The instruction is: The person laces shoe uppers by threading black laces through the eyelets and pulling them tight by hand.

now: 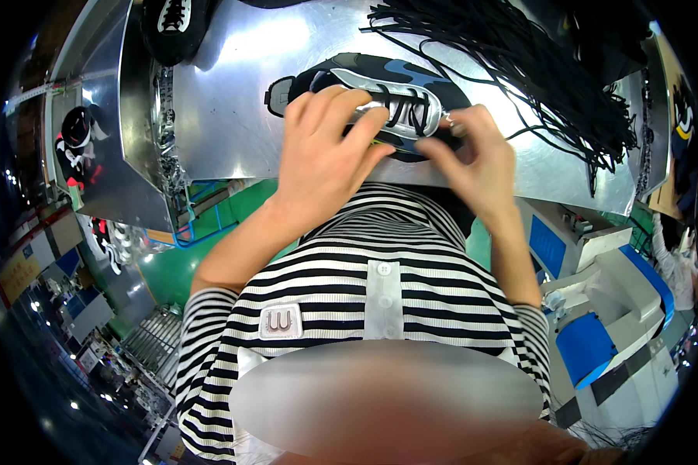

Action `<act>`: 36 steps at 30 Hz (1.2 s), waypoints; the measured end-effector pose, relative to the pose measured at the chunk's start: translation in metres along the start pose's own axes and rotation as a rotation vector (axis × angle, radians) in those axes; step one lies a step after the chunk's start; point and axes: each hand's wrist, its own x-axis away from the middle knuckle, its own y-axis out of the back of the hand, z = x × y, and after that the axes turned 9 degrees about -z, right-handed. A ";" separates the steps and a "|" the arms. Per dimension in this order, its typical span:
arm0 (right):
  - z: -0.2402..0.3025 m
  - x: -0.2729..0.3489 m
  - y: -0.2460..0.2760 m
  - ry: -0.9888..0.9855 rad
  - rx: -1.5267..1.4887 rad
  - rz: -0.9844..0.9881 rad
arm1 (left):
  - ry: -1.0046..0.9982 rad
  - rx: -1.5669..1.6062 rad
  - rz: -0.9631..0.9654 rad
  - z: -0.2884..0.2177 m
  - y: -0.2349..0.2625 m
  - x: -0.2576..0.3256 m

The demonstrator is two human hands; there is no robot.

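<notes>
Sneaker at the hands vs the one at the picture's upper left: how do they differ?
Pose: the near sneaker lies crosswise, toe right; the upper-left sneaker points its toe toward the person.
Colour: the near sneaker has blue and silver parts; the upper-left sneaker shows black and white.
Handling: left hand and right hand are at the near sneaker, neither at the upper-left sneaker.
Shared: both look mostly dark.

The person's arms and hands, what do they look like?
The left sleeve and right sleeve have black and white stripes and stop near the elbows. Both forearms are bare. The left hand and right hand wear no gloves.
</notes>
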 end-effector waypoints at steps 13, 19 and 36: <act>0.007 0.020 -0.021 0.406 0.048 0.104 | 0.075 -0.080 0.093 0.038 -0.036 -0.031; -0.001 0.045 -0.024 0.394 -0.142 0.223 | 0.161 -0.049 -0.134 0.050 -0.031 -0.047; 0.024 -0.026 -0.057 -0.269 -1.986 0.775 | 0.020 0.118 -0.225 0.007 0.002 -0.042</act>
